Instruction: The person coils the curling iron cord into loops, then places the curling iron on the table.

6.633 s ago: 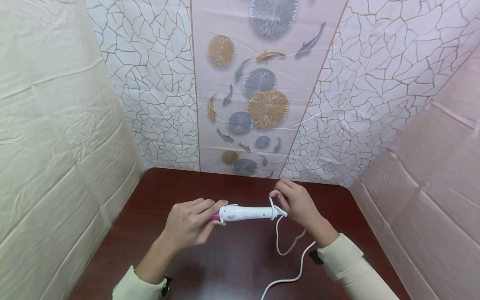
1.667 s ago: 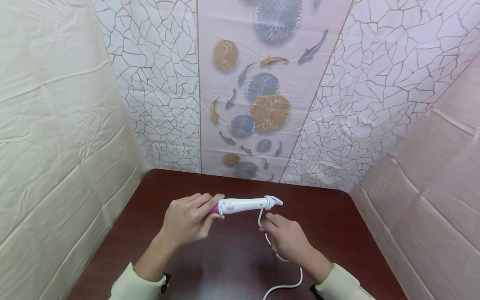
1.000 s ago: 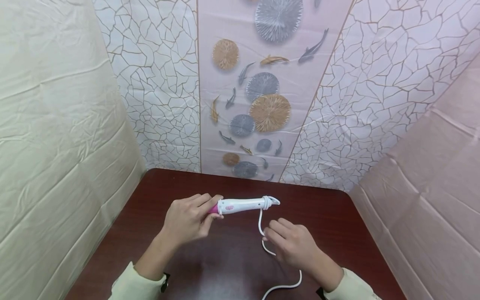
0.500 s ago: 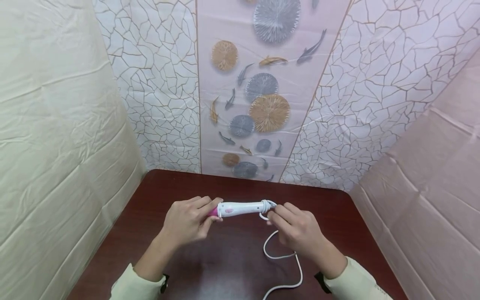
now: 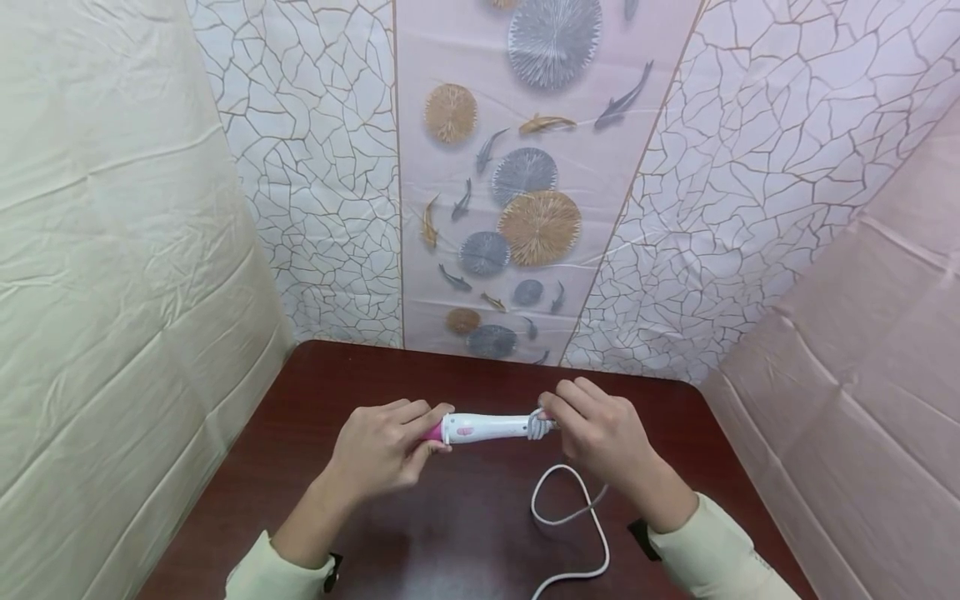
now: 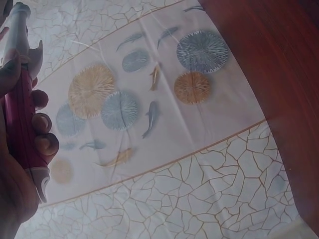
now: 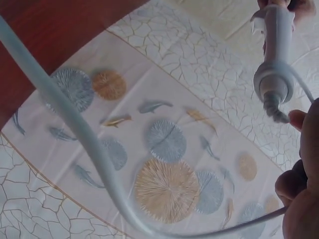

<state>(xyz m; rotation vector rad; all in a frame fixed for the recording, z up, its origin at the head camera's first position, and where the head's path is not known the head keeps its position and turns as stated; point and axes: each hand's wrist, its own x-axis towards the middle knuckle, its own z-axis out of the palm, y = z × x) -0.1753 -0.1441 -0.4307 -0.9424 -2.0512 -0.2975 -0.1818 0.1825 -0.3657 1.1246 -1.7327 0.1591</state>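
A hair styling iron (image 5: pixel 487 427) with a white handle and pink barrel is held level above the table. My left hand (image 5: pixel 382 446) grips its pink barrel (image 6: pixel 22 114), fingers curled round it in the left wrist view. Turns of the white power cord (image 5: pixel 537 423) circle the handle's right end. My right hand (image 5: pixel 603 433) is right beside that end and pinches the cord; its fingertips are partly hidden in the head view. In the right wrist view, the cord (image 7: pixel 84 124) runs in a wide loop into the curled right fingers (image 7: pixel 289 186).
The dark red-brown table (image 5: pixel 360 375) lies below. A loose length of cord (image 5: pixel 606 542) curls on it and leaves past the front edge. A patterned cloth (image 5: pixel 322 208) hangs behind, and plain pale cloths (image 5: pixel 112 292) stand at both sides.
My right hand has risen from below the handle's end to beside it, drawing the cord around that end. More turns now cover it. My left hand keeps its grip, almost still.
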